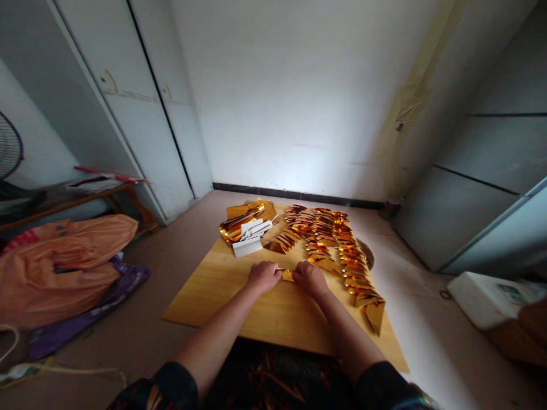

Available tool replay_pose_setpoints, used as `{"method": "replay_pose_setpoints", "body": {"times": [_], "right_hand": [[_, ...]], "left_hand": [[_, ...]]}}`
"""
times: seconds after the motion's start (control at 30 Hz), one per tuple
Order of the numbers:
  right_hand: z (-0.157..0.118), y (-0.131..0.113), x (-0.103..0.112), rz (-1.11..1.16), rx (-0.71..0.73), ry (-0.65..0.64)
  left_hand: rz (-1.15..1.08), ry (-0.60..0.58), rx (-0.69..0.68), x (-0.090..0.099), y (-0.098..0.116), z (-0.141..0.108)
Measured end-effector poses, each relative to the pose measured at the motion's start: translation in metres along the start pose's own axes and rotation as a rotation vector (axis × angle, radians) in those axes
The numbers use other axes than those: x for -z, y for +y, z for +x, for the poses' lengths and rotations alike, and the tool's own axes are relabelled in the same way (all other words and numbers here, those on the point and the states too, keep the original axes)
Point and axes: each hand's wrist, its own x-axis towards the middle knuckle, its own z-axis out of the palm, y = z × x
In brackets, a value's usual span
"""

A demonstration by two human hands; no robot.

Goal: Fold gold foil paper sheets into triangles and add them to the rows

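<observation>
A small gold foil paper (288,275) with a pale edge lies between my hands, low over the wooden board (205,290). My left hand (264,277) is closed on its left end, and my right hand (310,278) grips the right end. The fingertips are partly hidden by the knuckles. Just beyond my hands sit white folded papers (252,236) and a loose pile of gold foil sheets (239,213). Folded gold foil pieces (356,267) stand in overlapping rows along the board's right side, and a shorter row (284,240) is near the middle.
An orange bag (64,267) and a purple bag (102,293) lie on the floor at left, near a low wooden bench (137,199). A white box (487,299) stands at right by a grey cabinet (470,210). The white wall (290,102) rises behind the board.
</observation>
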Motion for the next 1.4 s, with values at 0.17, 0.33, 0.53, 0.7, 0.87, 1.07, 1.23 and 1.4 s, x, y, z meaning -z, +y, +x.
{"method": "replay_pose_setpoints", "body": {"times": [0.17, 0.33, 0.53, 0.7, 0.87, 1.07, 1.23, 1.4], "right_hand": [[-0.002, -0.001, -0.005, -0.068, -0.003, 0.011], [-0.001, -0.001, -0.010, -0.146, 0.014, 0.003], [0.000, -0.001, -0.014, -0.193, 0.023, 0.027], [-0.001, -0.004, -0.009, -0.166, -0.001, 0.022], [0.000, -0.005, -0.005, -0.166, -0.025, -0.007], [0.003, -0.004, -0.005, -0.169, -0.046, -0.007], [-0.001, -0.006, -0.008, -0.144, -0.069, 0.026], [-0.009, -0.006, -0.009, -0.145, -0.024, 0.097]], "left_hand": [[0.049, 0.003, 0.005, -0.001, 0.005, 0.001], [0.053, -0.027, 0.033, 0.003, 0.008, -0.002], [0.066, -0.016, 0.061, 0.000, 0.011, 0.000], [0.027, 0.007, 0.083, -0.005, 0.012, 0.005], [0.063, -0.030, 0.111, -0.002, 0.016, 0.006], [0.073, -0.034, 0.108, 0.002, 0.021, 0.005], [0.079, -0.012, 0.109, 0.001, 0.019, 0.003], [0.080, 0.084, 0.090, -0.003, 0.015, -0.001]]}}
